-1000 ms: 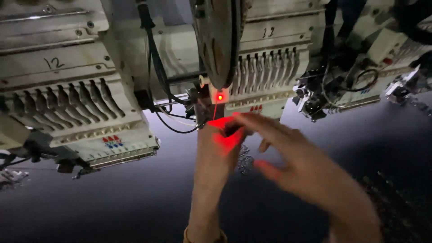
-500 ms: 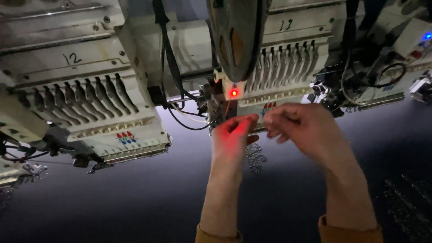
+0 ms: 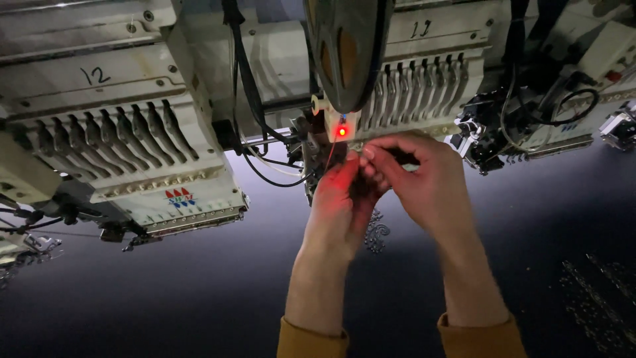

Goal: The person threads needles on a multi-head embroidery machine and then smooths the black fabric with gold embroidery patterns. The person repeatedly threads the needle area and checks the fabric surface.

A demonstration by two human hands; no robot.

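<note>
Both hands meet under the sewing head [image 3: 397, 86]: my left hand [image 3: 341, 199] and right hand [image 3: 417, 179] pinch fingertips together on a thin thread [image 3: 329, 156], which runs up to the red lamp [image 3: 342, 131]. Pulled too hard, I judge the thread could snap or slip loose. Half a second ago my hands were slightly apart; now they touch above the dark cloth [image 3: 165, 292].

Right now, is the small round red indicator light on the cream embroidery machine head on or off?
On. The small round red indicator light glows brightly and casts a red tint over the left hand just below it.
</note>
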